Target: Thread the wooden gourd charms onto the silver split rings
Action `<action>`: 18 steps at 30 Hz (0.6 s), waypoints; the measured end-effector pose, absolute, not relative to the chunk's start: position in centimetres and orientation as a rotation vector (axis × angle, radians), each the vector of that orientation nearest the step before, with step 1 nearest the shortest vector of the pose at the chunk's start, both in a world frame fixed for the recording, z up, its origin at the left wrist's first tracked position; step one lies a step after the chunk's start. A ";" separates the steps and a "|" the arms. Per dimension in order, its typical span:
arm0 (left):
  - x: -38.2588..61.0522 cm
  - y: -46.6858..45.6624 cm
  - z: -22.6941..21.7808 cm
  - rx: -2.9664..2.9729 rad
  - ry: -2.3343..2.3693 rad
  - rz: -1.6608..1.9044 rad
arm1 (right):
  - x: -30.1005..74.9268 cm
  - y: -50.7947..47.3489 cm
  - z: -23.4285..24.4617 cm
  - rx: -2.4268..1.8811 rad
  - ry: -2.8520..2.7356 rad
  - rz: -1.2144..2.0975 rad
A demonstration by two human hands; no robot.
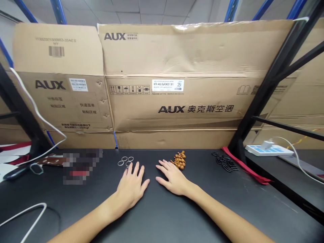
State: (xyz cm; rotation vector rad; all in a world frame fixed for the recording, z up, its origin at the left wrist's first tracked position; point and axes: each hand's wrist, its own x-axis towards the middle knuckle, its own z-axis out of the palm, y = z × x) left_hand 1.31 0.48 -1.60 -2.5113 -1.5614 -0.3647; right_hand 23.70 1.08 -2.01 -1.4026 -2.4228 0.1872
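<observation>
My left hand (132, 185) lies flat on the black tabletop (157, 216), fingers spread and holding nothing. Just beyond its fingertips are several silver metal rings (124, 158), one of them partly covered by the fingers. My right hand (173, 177) also rests palm down with its fingers apart and nothing in them. Right behind it sits a small heap of brown wooden gourd-shaped beads or charms (180, 160); I cannot tell whether the fingers touch it. Farther right lies a pile of black rings (226, 162), apart from both hands.
Large cardboard boxes (202, 67) stand along the back edge. A black metal post (263, 87) rises at right, with a red strap (249, 167) at its foot and a power strip (270, 150) beyond. Glasses (36, 168) and a white cable (35, 206) lie left.
</observation>
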 end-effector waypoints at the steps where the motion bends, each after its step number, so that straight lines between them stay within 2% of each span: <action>1: 1.4 0.5 -1.8 -2.506 -1.553 -0.393 | 23.7 1.1 -2.0 -1.403 -2.423 0.189; 11: 1.1 0.9 -2.4 -2.714 -1.270 -0.569 | 23.7 1.1 -1.9 -1.401 -2.425 0.199; 18: 0.3 1.6 -1.7 -2.856 -1.344 -0.593 | 23.4 0.9 -2.0 -1.415 -2.406 0.108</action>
